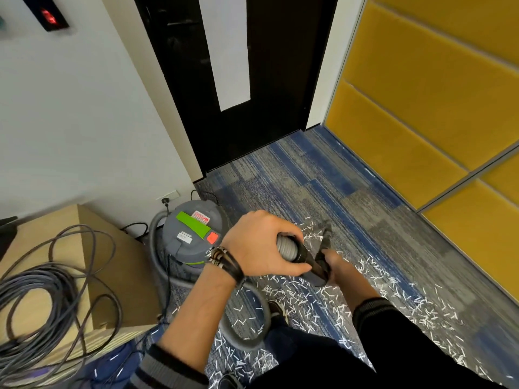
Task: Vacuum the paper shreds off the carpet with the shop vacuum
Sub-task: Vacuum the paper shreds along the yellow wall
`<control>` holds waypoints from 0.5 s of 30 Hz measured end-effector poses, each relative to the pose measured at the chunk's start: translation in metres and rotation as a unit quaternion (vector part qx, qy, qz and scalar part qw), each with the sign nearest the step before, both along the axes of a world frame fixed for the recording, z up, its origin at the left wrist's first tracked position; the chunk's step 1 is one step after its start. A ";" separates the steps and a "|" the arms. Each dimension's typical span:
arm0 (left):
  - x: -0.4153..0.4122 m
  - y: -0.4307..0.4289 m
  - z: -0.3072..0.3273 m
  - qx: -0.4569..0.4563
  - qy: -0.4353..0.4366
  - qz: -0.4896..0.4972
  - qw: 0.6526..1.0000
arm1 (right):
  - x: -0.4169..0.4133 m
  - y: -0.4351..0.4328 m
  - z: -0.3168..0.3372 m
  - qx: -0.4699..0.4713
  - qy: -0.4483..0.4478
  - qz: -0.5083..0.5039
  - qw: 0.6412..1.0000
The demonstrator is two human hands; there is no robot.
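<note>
While both hands meet at the working end of the hose (286,247), look at the grips. The left hand (261,245) is wrapped round the ribbed grey hose right where it enters the black cuff. The right hand (334,262), just beyond it, is curled round the black nozzle (327,234), its fingers mostly hidden behind the tube.

That looks like the right place to hold. The hose should be light and floppy, its ribs giving the palm some bite, so all the steering comes from the stiff cuff. The nozzle reads as smooth hard plastic, probably a push fit, so it wants a firm squeeze, not a fingertip pinch.

Shreds (309,299) lie thick on the carpet (309,178) beneath and to the right of the hands. They look feather-light, so they are easily scattered, and some may cling to the pile.

Just left of the left hand stands the vacuum (193,234), a grey drum that is surely the heavy item. I'd lift it by the green handle (193,224) and not haul it by the hose.

There are two stickers on the lid, one white with red print (200,217) and one pale plate (184,237), both too blurred to read. No brand is legible. A red switch (212,237) sits nearest the wrist.
</note>
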State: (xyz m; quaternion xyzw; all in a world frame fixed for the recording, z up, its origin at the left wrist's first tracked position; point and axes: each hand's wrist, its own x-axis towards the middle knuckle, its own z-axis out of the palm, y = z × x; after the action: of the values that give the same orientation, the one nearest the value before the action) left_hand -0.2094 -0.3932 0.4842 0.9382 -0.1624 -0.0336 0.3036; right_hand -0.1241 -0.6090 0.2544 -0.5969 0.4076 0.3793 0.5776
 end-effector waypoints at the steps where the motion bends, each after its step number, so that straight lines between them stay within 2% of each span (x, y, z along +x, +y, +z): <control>1: 0.000 0.002 0.002 0.004 -0.004 0.003 1.000 | 0.000 0.002 0.000 0.005 0.001 -0.003 1.000; 8: -0.001 0.025 0.018 0.002 -0.043 0.036 0.998 | 0.014 0.040 0.018 0.027 -0.004 0.046 0.999; 15: -0.012 0.031 0.019 -0.059 -0.003 -0.011 0.998 | -0.020 0.025 0.001 0.037 0.016 0.012 0.999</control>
State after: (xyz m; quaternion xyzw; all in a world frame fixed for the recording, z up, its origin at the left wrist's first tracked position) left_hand -0.2218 -0.3618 0.5032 0.9170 -0.1751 -0.0249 0.3576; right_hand -0.1443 -0.5845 0.2556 -0.5737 0.3951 0.4112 0.5879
